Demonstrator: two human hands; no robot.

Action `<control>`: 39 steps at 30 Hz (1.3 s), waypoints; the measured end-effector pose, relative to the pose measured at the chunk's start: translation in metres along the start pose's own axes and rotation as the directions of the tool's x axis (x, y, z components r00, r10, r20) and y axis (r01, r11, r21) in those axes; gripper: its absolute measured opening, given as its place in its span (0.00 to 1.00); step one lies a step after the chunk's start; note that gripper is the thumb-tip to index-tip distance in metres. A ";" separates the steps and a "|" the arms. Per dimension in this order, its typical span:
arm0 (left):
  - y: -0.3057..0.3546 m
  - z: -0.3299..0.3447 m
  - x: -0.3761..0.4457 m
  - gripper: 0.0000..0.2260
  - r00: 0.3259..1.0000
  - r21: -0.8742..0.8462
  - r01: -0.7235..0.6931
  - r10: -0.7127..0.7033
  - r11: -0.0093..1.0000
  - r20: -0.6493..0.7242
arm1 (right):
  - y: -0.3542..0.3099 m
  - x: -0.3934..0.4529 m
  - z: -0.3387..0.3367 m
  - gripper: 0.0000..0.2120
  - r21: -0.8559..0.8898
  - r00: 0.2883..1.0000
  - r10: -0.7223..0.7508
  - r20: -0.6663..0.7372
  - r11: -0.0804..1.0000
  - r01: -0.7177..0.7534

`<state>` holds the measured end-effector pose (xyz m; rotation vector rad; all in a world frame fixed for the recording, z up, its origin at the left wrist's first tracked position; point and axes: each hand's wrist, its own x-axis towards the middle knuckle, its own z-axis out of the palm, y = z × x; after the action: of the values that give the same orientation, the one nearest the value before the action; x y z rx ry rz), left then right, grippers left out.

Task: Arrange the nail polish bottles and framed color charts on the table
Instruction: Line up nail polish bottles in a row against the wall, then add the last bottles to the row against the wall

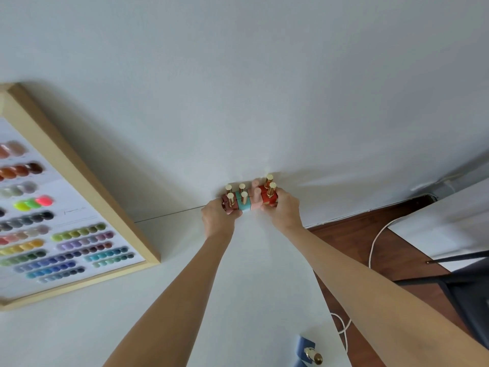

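Observation:
Several nail polish bottles (250,198) stand packed in a tight block at the far edge of the white table (238,287), against the wall; they are brown, teal, pink and red with gold or pink caps. My left hand (218,217) presses on the brown bottles at the block's left end. My right hand (284,210) presses on the red bottles at its right end. A wood-framed color chart (79,197) with rows of colored swatches lies on the table to the left. A blue bottle with a gold cap (308,353) sits at the near right table edge.
A white cable (374,245) runs across the brown floor (352,247) to the right of the table. A dark chair (465,282) stands at the right. A white wall (238,88) rises behind the table.

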<state>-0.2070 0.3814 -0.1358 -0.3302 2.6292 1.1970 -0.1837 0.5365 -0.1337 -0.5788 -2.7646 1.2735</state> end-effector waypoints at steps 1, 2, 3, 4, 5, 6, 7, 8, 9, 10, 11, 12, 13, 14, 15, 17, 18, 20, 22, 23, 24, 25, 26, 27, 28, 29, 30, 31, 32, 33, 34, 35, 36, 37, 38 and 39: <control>0.000 -0.001 -0.001 0.12 1.000 0.018 0.001 -0.001 1.000 0.009 | -0.001 -0.001 -0.002 0.15 0.002 1.000 -0.006 0.018 1.000 0.006; 0.000 -0.001 -0.002 0.14 1.000 0.038 0.003 -0.004 0.999 0.016 | -0.001 -0.003 -0.005 0.16 0.004 0.999 -0.012 0.034 1.000 0.012; -0.001 -0.001 -0.005 0.16 1.000 0.052 0.010 -0.011 0.999 0.023 | -0.002 -0.006 -0.007 0.17 0.004 0.999 -0.015 0.045 1.000 0.015; -0.002 -0.002 -0.010 0.19 0.999 0.058 0.020 -0.022 0.998 0.032 | -0.001 -0.009 -0.011 0.17 0.000 0.999 -0.014 0.052 1.000 0.014; -0.003 -0.003 -0.015 0.23 0.999 0.060 0.032 -0.034 0.998 0.040 | -0.001 -0.013 -0.015 0.18 -0.006 0.998 -0.003 0.057 1.000 0.004; -0.005 -0.005 -0.021 0.26 0.998 0.062 0.038 -0.041 0.997 0.045 | 0.000 -0.018 -0.019 0.21 -0.014 0.997 0.021 0.067 1.000 -0.021; -0.008 -0.006 -0.028 0.28 0.998 0.065 0.037 -0.041 0.997 0.047 | 0.002 -0.023 -0.023 0.24 -0.021 0.995 0.054 0.082 0.998 -0.052; -0.010 -0.008 -0.036 0.30 0.998 0.071 0.027 -0.031 0.997 0.051 | 0.004 -0.028 -0.029 0.26 -0.026 0.992 0.081 0.097 0.997 -0.079; -0.013 -0.011 -0.045 0.30 0.998 0.076 0.009 -0.014 0.997 0.057 | 0.007 -0.035 -0.034 0.26 -0.028 0.989 0.097 0.112 0.995 -0.095; -0.015 -0.013 -0.055 0.30 0.998 0.073 -0.015 0.010 0.997 0.067 | 0.009 -0.042 -0.040 0.24 -0.026 0.987 0.103 0.124 0.995 -0.101; -0.017 -0.015 -0.066 0.28 0.996 0.066 -0.046 0.040 0.997 0.082 | 0.011 -0.050 -0.047 0.22 -0.024 0.985 0.105 0.137 0.994 -0.102; -0.019 -0.018 -0.079 0.26 0.992 0.058 -0.083 0.077 0.995 0.104 | 0.012 -0.059 -0.054 0.19 -0.023 0.984 0.100 0.148 0.995 -0.097; -0.021 -0.021 -0.092 0.24 0.984 0.053 -0.125 0.117 0.991 0.137 | 0.013 -0.069 -0.061 0.17 -0.026 0.983 0.089 0.160 0.996 -0.086; -0.024 -0.023 -0.106 0.21 0.971 0.047 -0.167 0.156 0.985 0.179 | 0.014 -0.079 -0.068 0.14 -0.033 0.982 0.072 0.175 0.997 -0.067; -0.027 -0.024 -0.120 0.17 0.955 0.035 -0.204 0.192 0.978 0.227 | 0.015 -0.091 -0.074 0.12 -0.044 0.980 0.051 0.194 0.998 -0.044; -0.035 -0.027 -0.148 0.10 0.916 0.005 -0.259 0.244 0.966 0.319 | 0.018 -0.116 -0.085 0.09 -0.070 0.973 0.013 0.232 0.998 0.003; -0.039 -0.028 -0.162 0.07 0.897 0.001 -0.281 0.262 0.960 0.355 | 0.019 -0.128 -0.090 0.08 -0.075 0.968 0.002 0.250 0.997 0.018; -0.046 -0.029 -0.187 0.05 0.864 0.012 -0.318 0.285 0.948 0.415 | 0.024 -0.151 -0.099 0.07 -0.078 0.955 -0.011 0.297 0.996 0.036; -0.050 -0.030 -0.209 0.05 0.816 0.019 -0.360 0.304 0.933 0.492 | 0.029 -0.171 -0.106 0.06 -0.088 0.934 -0.011 0.356 0.995 0.045; -0.051 -0.030 -0.219 0.06 0.781 0.015 -0.383 0.315 0.924 0.539 | 0.031 -0.181 -0.109 0.07 -0.099 0.923 -0.007 0.384 0.994 0.048; -0.052 -0.030 -0.230 0.07 0.743 0.005 -0.403 0.324 0.915 0.586 | 0.034 -0.190 -0.111 0.07 -0.115 0.912 0.000 0.411 0.992 0.051; -0.053 -0.029 -0.240 0.09 0.707 -0.007 -0.419 0.331 0.908 0.625 | 0.037 -0.198 -0.114 0.08 -0.134 0.900 0.007 0.436 0.989 0.057; -0.054 -0.028 -0.249 0.10 0.683 -0.009 -0.435 0.336 0.900 0.649 | 0.039 -0.205 -0.116 0.08 -0.149 0.888 0.010 0.459 0.987 0.066; -0.054 -0.026 -0.257 0.12 0.673 -0.001 -0.453 0.343 0.891 0.655 | 0.042 -0.212 -0.118 0.09 -0.158 0.878 0.010 0.478 0.985 0.074; -0.053 -0.024 -0.264 0.13 0.679 0.013 -0.467 0.349 0.884 0.646 | 0.044 -0.218 -0.120 0.10 -0.164 0.870 0.009 0.492 0.983 0.082; -0.053 -0.021 -0.271 0.14 0.695 0.023 -0.471 0.355 0.882 0.625 | 0.045 -0.223 -0.121 0.11 -0.171 0.864 0.008 0.504 0.981 0.090; -0.052 -0.017 -0.276 0.14 0.718 0.027 -0.466 0.360 0.884 0.595 | 0.045 -0.227 -0.122 0.12 -0.177 0.857 0.009 0.515 0.979 0.097; -0.050 -0.014 -0.281 0.13 0.745 0.027 -0.455 0.364 0.890 0.560 | 0.045 -0.231 -0.122 0.13 -0.179 0.851 0.009 0.525 0.979 0.100; -0.049 -0.011 -0.285 0.12 0.772 0.027 -0.441 0.364 0.897 0.521 | 0.044 -0.235 -0.122 0.13 -0.179 0.846 0.008 0.533 0.978 0.103; -0.047 -0.009 -0.289 0.10 0.795 0.029 -0.429 0.362 0.903 0.486 | 0.043 -0.238 -0.121 0.14 -0.179 0.843 0.004 0.538 0.978 0.109; -0.046 -0.007 -0.291 0.08 0.811 0.037 -0.423 0.361 0.905 0.460 | 0.042 -0.241 -0.119 0.14 -0.179 0.841 -0.004 0.540 0.976 0.119; -0.045 -0.005 -0.293 0.07 0.821 0.050 -0.426 0.363 0.903 0.441 | 0.041 -0.244 -0.118 0.13 -0.180 0.841 -0.016 0.541 0.975 0.134; -0.045 -0.004 -0.295 0.06 0.825 0.064 -0.434 0.368 0.899 0.429 | 0.041 -0.246 -0.116 0.12 -0.177 0.841 -0.029 0.540 0.973 0.147; -0.045 -0.005 -0.296 0.05 0.826 0.076 -0.443 0.374 0.893 0.421 | 0.040 -0.247 -0.114 0.11 -0.173 0.844 -0.040 0.535 0.972 0.156; -0.045 -0.005 -0.296 0.05 0.827 0.083 -0.448 0.378 0.890 0.416 | 0.040 -0.249 -0.113 0.10 -0.171 0.850 -0.046 0.525 0.972 0.159; -0.046 -0.007 -0.296 0.05 0.829 0.087 -0.448 0.377 0.890 0.413 | 0.039 -0.249 -0.111 0.09 -0.172 0.856 -0.052 0.515 0.972 0.162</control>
<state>0.0863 0.3785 -0.0745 0.4953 2.4852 0.9894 0.0818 0.5532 -0.0605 -0.0847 -3.3314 1.2671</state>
